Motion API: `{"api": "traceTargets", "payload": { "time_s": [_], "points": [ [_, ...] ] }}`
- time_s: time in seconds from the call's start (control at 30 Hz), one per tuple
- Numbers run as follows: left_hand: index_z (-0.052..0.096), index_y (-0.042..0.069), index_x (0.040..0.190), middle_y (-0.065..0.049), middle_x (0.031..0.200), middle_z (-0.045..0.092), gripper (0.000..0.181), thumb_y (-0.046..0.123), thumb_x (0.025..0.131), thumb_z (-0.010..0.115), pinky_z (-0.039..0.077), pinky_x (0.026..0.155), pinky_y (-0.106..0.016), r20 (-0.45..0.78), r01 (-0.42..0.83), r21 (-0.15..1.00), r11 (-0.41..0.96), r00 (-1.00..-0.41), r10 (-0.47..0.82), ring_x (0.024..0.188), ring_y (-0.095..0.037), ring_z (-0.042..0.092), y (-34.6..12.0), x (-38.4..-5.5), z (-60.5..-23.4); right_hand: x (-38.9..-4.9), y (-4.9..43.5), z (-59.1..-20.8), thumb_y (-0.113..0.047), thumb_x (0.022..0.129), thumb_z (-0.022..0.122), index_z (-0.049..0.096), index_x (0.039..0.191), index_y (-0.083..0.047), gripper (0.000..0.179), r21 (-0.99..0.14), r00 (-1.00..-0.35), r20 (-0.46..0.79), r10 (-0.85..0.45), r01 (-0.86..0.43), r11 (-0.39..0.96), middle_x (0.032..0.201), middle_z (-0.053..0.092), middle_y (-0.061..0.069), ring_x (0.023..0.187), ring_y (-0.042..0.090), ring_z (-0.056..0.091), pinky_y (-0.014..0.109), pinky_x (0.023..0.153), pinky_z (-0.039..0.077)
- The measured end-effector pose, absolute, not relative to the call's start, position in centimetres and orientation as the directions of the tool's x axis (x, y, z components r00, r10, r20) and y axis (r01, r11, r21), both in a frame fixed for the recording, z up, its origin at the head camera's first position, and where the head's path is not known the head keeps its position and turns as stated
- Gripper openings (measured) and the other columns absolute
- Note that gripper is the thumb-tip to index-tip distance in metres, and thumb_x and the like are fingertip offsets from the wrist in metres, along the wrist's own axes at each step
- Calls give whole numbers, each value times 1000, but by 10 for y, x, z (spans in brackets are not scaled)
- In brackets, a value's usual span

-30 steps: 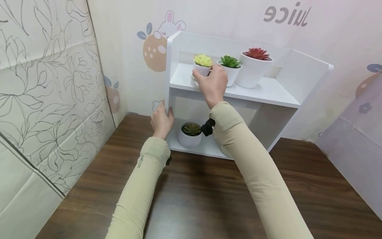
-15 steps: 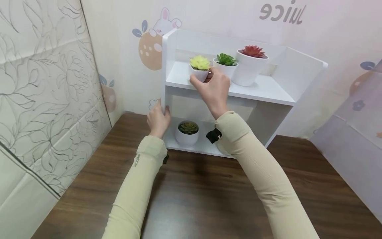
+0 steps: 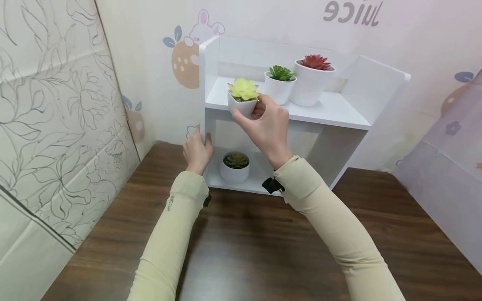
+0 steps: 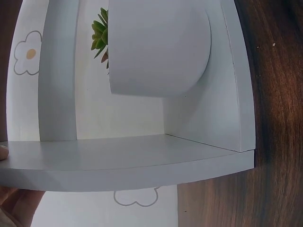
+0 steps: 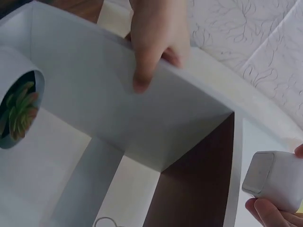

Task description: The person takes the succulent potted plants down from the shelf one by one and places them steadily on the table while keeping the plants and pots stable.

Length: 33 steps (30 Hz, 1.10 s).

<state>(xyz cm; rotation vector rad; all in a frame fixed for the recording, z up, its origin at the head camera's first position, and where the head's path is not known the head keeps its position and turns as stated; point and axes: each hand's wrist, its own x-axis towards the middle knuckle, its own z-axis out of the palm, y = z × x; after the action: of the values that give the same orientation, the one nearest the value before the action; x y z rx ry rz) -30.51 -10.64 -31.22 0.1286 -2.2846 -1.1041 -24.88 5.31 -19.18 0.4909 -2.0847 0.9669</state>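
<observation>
My right hand (image 3: 269, 125) pinches a small white square pot with a yellow succulent (image 3: 242, 90) between thumb and fingers. The pot is off the upper shelf, in front of its left end; its underside (image 5: 259, 172) shows in the right wrist view. My left hand (image 3: 197, 152) grips the left side panel (image 3: 203, 79) of the white shelf unit, thumb on the inner face (image 5: 142, 78) and fingers outside. A round white pot with a dark green succulent (image 3: 235, 169) stands on the lower shelf, close to the left hand.
A white pot with a green succulent (image 3: 280, 85) and a larger one with a red succulent (image 3: 311, 83) stand on the upper shelf. The unit stands on a dark wooden table (image 3: 241, 251) against a patterned wall (image 3: 169, 25).
My right hand has lifted the yellow succulent's pot from the upper shelf and drawn it towards me, slightly left. The left hand keeps its hold on the side panel.
</observation>
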Motion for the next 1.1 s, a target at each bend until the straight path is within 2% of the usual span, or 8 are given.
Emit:
{"api": "traceTargets", "payload": {
  "time_s": [0.33, 0.73, 1.1],
  "points": [
    [56, 6, 128, -19, 119, 65, 35, 23, 97, 52, 50, 88, -53, 486, 185, 739, 648, -812, -322, 107, -38, 63, -107, -306, -311, -231, 56, -204, -27, 75, 76, 68, 104, 0, 41, -450, -608, 791, -65, -651, 612, 88, 74, 14, 79, 17, 72, 25, 71, 57],
    [55, 7, 130, -19, 122, 64, 36, 22, 97, 52, 49, 91, -52, 477, 184, 745, 641, -819, -320, 111, -38, 62, -105, -305, -310, -213, 63, -225, -22, 75, 75, 67, 106, 0, 40, -445, -608, 786, -109, -679, 584, 89, 74, 14, 81, 18, 72, 25, 72, 58],
    [55, 7, 129, -18, 124, 63, 35, 22, 97, 51, 49, 93, -52, 457, 169, 748, 642, -833, -313, 114, -37, 60, -105, -304, -309, -197, 71, -245, -22, 73, 78, 65, 110, -1, 45, -464, -647, 749, -142, -666, 585, 95, 73, 12, 83, 18, 72, 26, 73, 58]
  ]
}}
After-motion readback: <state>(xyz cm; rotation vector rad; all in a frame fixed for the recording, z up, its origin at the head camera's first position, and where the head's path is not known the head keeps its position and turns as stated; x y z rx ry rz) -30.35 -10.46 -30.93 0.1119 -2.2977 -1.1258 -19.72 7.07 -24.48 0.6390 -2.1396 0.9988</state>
